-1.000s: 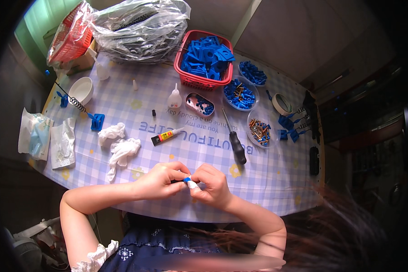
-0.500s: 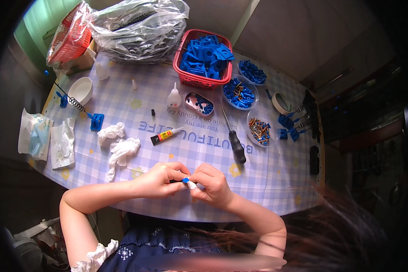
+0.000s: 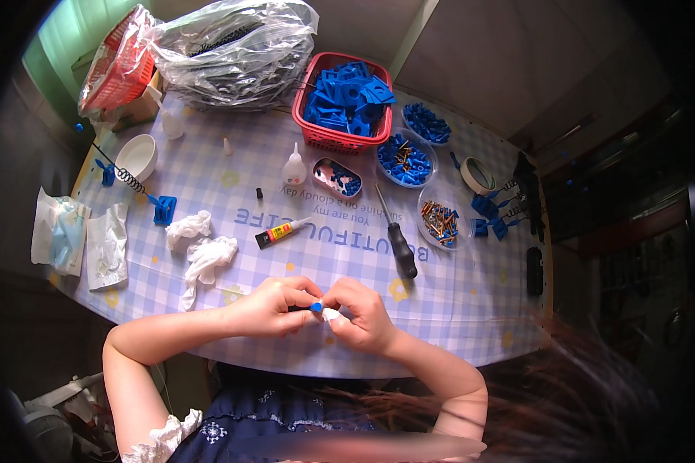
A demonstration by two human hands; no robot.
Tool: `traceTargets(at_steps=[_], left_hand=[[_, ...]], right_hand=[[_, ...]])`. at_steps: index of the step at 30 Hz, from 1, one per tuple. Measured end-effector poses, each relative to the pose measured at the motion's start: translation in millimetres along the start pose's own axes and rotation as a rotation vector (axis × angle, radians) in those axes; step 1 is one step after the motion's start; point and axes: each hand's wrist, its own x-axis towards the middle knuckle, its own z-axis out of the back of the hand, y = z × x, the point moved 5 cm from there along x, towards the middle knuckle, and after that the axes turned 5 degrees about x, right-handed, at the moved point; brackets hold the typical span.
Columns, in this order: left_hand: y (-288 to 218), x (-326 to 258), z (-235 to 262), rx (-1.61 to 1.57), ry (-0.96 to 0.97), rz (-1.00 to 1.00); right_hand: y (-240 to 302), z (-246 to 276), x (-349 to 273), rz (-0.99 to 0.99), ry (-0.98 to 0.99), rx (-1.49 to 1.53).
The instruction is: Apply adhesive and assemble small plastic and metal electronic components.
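- The left hand is pinching a small blue piece between nearly closed fingers; a dark sliver is showing within the same grip, too covered to identify.
- The right hand is gripping a white tissue in bent, closed fingers; the tissue is lying right beside the blue piece, though whether they are touching I cannot tell.
- The blue piece is sitting between both hands, above the near part of the counter. It is looking light and stiff, probably plastic, perhaps slippery; its sides are offering the safest hold.
- The tissue is seeming soft and easily torn, calling for a light pinch on its bunched part.
- Beyond the hands, crumpled white wads are lying leftward, a glue tube ahead, a screwdriver rightward.
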Motion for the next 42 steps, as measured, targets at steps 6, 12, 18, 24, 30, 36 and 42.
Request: traceTargets(at_steps=[6,12,18,24,30,36,42], left_hand=[[-3,-1,1,0.251,-0.104,-0.192],[-2,-1,1,0.269,-0.126,-0.211],[-3,-1,2,0.259,-0.125,-0.194],[-6,-2,0,0.300,-0.137,-0.191],[-11,-4,0,0.418,-0.204,-0.247],[-13,-6,1,0.486,-0.259,-0.212],[-12,-5,0,0.510,-0.266,-0.199]], right_hand=[[-3,-3,0,-0.046,0.009,-0.022],[-1,-2,1,0.000,0.004,-0.073],[-2,-3,0,-0.043,0.004,-0.021],[-1,-3,-1,-0.064,-0.004,-0.040],[-9,-4,-2,-0.195,0.003,0.114],[-9,-7,-1,-0.184,0.000,0.139],[-9,-6,-1,-0.146,-0.009,0.063]])
